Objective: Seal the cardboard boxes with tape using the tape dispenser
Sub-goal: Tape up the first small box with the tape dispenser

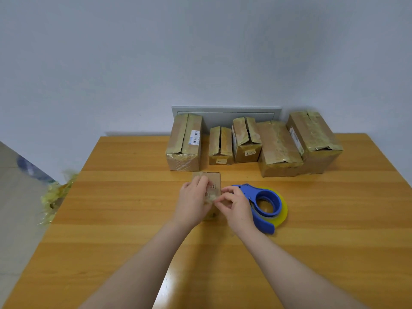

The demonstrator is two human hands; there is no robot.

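A small cardboard box (213, 179) lies on the wooden table (124, 197) in front of me, partly hidden under both hands. My left hand (193, 202) rests on the box's left side with fingers curled over its top. My right hand (234, 206) pinches a crumpled bit of clear tape (211, 195) at the box's right edge. The blue tape dispenser (260, 206) with a yellow tape roll (282, 214) lies flat on the table just right of my right hand, untouched.
Several taped cardboard boxes stand in a row at the table's far edge, from a tall one (185, 142) at the left to a large one (314, 139) at the right. A heap of used yellowish tape (54, 197) hangs off the table's left edge.
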